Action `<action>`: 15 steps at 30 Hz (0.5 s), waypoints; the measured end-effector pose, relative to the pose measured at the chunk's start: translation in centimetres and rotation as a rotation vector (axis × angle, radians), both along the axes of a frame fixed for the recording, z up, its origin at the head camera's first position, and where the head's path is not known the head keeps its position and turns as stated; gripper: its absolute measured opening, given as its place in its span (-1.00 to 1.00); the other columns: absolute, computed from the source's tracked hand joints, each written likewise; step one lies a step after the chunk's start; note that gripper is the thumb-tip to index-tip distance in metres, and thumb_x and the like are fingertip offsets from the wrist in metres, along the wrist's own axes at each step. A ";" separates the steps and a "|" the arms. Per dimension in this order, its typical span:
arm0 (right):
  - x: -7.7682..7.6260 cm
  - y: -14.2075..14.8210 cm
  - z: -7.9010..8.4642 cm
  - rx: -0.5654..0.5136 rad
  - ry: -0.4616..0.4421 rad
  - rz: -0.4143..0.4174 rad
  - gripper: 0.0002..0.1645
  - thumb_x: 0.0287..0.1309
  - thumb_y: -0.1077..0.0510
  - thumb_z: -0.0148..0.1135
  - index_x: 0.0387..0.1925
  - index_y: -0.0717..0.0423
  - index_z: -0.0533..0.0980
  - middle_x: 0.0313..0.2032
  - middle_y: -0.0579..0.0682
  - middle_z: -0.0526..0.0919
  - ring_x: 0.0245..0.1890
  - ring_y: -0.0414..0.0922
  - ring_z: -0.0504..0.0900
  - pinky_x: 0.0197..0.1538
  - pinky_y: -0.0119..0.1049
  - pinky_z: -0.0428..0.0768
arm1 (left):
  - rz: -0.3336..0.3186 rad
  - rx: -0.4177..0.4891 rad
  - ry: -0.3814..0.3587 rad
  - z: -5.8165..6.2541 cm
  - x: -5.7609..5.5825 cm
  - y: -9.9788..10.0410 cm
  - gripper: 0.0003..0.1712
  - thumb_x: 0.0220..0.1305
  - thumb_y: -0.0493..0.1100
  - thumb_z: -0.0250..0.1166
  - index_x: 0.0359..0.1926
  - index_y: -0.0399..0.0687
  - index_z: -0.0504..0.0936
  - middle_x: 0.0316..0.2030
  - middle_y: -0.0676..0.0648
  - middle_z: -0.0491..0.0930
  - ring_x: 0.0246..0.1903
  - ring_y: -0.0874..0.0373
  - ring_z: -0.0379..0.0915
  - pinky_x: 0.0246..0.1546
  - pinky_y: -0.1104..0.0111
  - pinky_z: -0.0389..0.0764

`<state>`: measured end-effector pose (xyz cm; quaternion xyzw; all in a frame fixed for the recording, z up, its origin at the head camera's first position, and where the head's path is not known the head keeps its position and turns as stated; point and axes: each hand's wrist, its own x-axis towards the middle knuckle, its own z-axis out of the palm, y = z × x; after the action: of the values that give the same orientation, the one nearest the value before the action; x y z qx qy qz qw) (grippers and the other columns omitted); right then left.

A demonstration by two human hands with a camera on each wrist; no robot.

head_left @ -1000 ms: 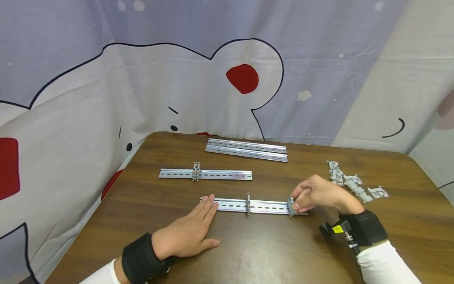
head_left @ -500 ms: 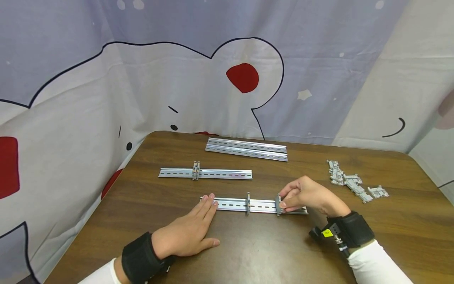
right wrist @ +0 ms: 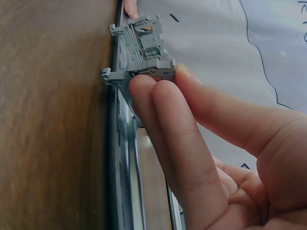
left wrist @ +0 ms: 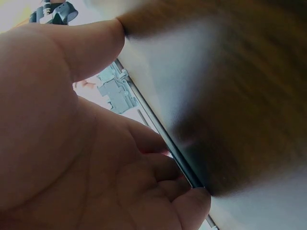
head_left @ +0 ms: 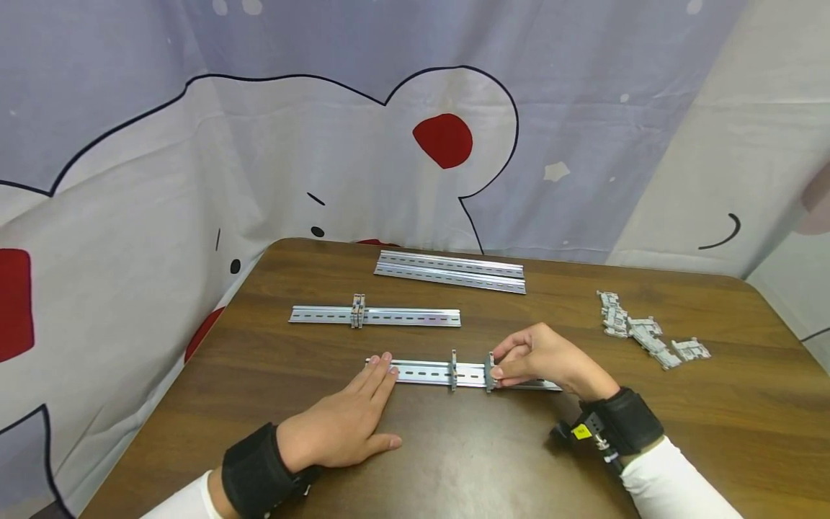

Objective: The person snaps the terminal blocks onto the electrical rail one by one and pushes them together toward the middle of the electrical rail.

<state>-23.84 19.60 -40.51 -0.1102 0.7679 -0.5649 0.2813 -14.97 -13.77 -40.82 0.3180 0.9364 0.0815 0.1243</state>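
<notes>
A slotted metal DIN rail (head_left: 421,373) lies crosswise on the table in front of me. My left hand (head_left: 340,425) rests with straight fingers over its left end, the thumb spread on the tabletop. Near the middle of the rail stands one grey terminal block (head_left: 454,376). To its right, my right hand (head_left: 551,360) pinches a second grey terminal block (head_left: 489,373) that sits across the rail. The right wrist view shows fingertips on this held terminal block (right wrist: 160,71), close to the other terminal block (right wrist: 148,38). In the left wrist view the palm hides most of the rail.
Behind lies another DIN rail (head_left: 411,318) with terminal blocks (head_left: 358,311) clipped on it. Two bare rails (head_left: 450,272) lie together near the back edge. Several loose terminal blocks (head_left: 638,331) are scattered at the right. A patterned cloth (head_left: 292,158) hangs behind the wooden table (head_left: 467,454).
My right hand has slid the pinched terminal block leftward along the rail, narrowing the gap to the other block. The left hand has stayed in place.
</notes>
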 end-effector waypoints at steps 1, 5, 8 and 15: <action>0.0 -0.1 -0.1 -0.003 0.004 0.002 -0.48 0.00 0.27 0.47 -0.05 0.51 0.48 -0.31 0.23 0.72 -0.27 0.07 0.74 -0.12 -0.08 0.68 | 0.000 -0.001 0.001 0.0 0.0 0.0 0.04 0.37 0.32 0.04 0.49 -0.37 -0.06 0.51 -0.35 -0.29 0.49 -0.19 -0.35 0.42 0.05 0.04; 0.0 -0.7 -0.3 -0.020 0.008 -0.002 -0.49 0.00 0.27 0.47 -0.06 0.50 0.49 -0.32 0.23 0.72 -0.27 0.07 0.74 -0.12 -0.08 0.68 | -0.002 0.000 0.003 -0.1 0.0 0.0 0.04 0.37 0.32 0.05 0.49 -0.38 -0.06 0.50 -0.36 -0.29 0.49 -0.19 -0.34 0.42 0.05 0.04; 0.0 -1.1 -0.4 -0.033 0.004 -0.005 -0.50 0.01 0.27 0.46 -0.06 0.50 0.49 -0.31 0.23 0.72 -0.27 0.07 0.74 -0.12 -0.08 0.68 | -0.001 -0.002 0.004 -0.1 -0.1 0.0 0.04 0.37 0.31 0.06 0.49 -0.37 -0.06 0.50 -0.36 -0.28 0.49 -0.19 -0.34 0.42 0.05 0.04; 0.1 -2.0 -0.6 -0.065 -0.004 -0.011 -0.48 0.03 0.28 0.45 -0.03 0.51 0.48 -0.31 0.24 0.72 -0.27 0.09 0.75 -0.12 -0.08 0.67 | 0.001 -0.006 -0.005 0.0 -0.2 0.0 0.05 0.36 0.32 0.06 0.49 -0.37 -0.07 0.51 -0.35 -0.29 0.50 -0.18 -0.35 0.43 0.05 0.03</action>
<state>-23.73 17.55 -41.07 -0.1142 0.7491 -0.5913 0.2759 -15.13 -13.73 -40.85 0.3171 0.9364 0.0795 0.1277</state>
